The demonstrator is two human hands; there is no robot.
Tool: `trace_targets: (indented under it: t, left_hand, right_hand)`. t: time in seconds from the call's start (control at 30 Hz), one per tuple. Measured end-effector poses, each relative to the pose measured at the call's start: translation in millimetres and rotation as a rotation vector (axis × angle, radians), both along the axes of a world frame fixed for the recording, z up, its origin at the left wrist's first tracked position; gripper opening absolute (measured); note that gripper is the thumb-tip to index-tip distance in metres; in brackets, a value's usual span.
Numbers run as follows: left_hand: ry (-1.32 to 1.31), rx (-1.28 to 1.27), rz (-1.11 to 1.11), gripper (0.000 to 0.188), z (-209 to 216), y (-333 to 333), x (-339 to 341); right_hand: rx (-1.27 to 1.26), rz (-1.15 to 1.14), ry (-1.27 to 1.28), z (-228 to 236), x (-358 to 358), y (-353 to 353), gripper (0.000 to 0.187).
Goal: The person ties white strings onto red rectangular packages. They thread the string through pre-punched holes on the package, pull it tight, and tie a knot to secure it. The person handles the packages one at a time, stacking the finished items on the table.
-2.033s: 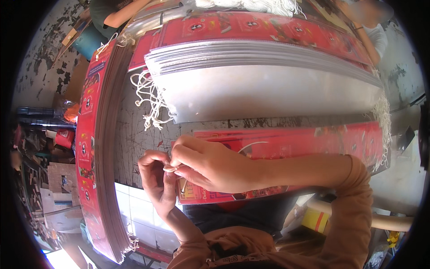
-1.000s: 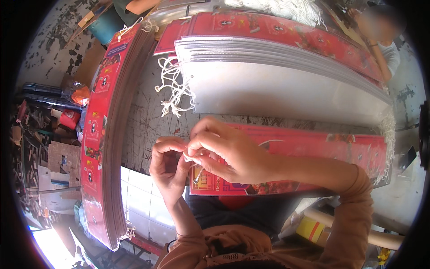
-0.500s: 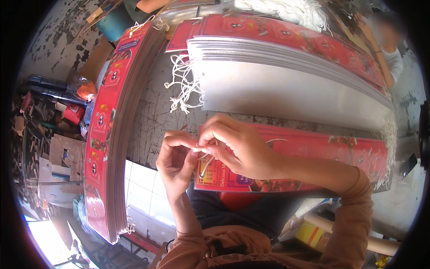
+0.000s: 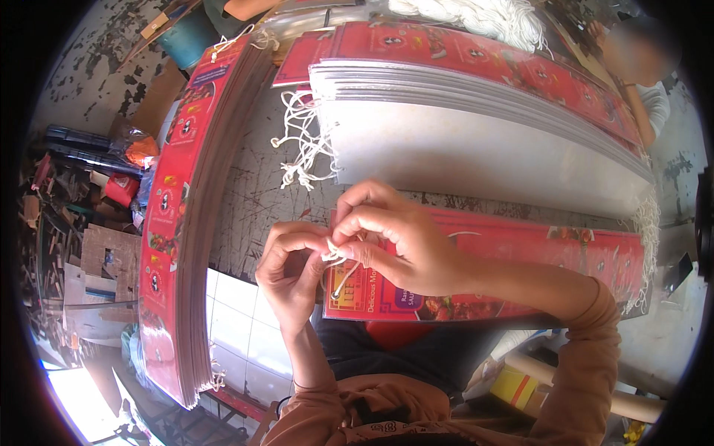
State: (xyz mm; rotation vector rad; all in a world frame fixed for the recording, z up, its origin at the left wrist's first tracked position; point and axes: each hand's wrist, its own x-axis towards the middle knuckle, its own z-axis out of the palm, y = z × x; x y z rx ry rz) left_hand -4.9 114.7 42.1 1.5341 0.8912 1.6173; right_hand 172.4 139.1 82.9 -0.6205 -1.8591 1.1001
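Over the left end of a long red printed panel (image 4: 513, 245), both my hands pinch a white string (image 4: 336, 253) that runs from a hole near the panel's corner. Thumb and forefinger of my left hand (image 4: 291, 264) close on one side of its looped, knot-like part. My right hand (image 4: 405, 241) pinches the other side, its fingertips almost touching the left ones. The fingers partly cover the knot. Beyond the panel, a stack of similar panels (image 4: 476, 141) shows a pale grey face, with knotted white strings (image 4: 303, 141) hanging from its left end.
At the left stands a long stack of red panels (image 4: 167, 215). More red panels (image 4: 476, 53) lie behind the grey-faced stack, with a bundle of white string (image 4: 476, 21) at the back. Another person (image 4: 639, 74) is at the far right. Scraps (image 4: 104, 253) lie at far left.
My hands have shifted slightly, and the white string's loop now shows more plainly between the fingertips. Both hands still pinch it. The person at the far right has moved a little.
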Motion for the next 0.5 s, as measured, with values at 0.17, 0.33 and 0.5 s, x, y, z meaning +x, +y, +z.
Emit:
trace_targets:
  t: [0.17, 0.33, 0.5]
  left_hand:
    - [0.035, 0.001, 0.041, 0.028, 1.5, -1.8, 1.9]
    - [-0.025, -0.043, 0.018, 0.024, 3.2, -4.6, 2.9]
    - [-0.067, -0.145, 0.028, 0.016, 8.1, -8.3, 5.3]
  right_hand:
    - [-0.093, -0.144, 0.132, -4.7, -6.1, -2.0, 0.006]
    - [0.06, -0.165, 0.022, -2.5, -3.1, -0.5, 0.007]
    - [0.097, -0.175, 0.019, -3.4, -3.3, -0.3, 0.009]
